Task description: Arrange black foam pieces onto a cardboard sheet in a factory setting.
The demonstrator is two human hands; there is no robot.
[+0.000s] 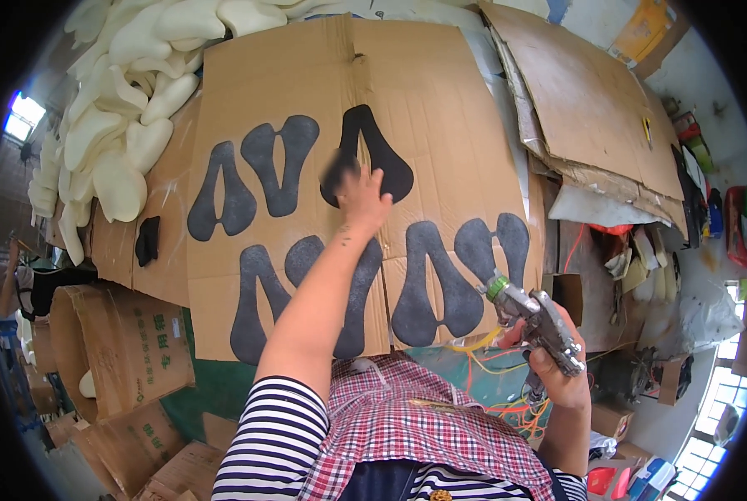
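Note:
My left hand (363, 200) reaches over the cardboard sheet (440, 100) and lies on a black saddle-shaped pad (363, 129) with a slot down its middle. Its fingers are spread, and those on the left side are smeared by motion. My right hand (561, 371), at the lower right, is closed around a metal spray gun (544, 326) with a green ring at its nozzle. Just beyond the nozzle lies a dark grey pad (511, 238). Several more such pads, including a pair at the left (223, 192), lie flat on the cardboard; my left forearm hides part of one.
Cream foam saddle pieces (139, 92) are heaped at the upper left. Stacked cardboard sheets (590, 100) lie at the upper right. A large cardboard box (131, 342) stands at the lower left. Orange and yellow hoses (515, 413) run below the spray gun.

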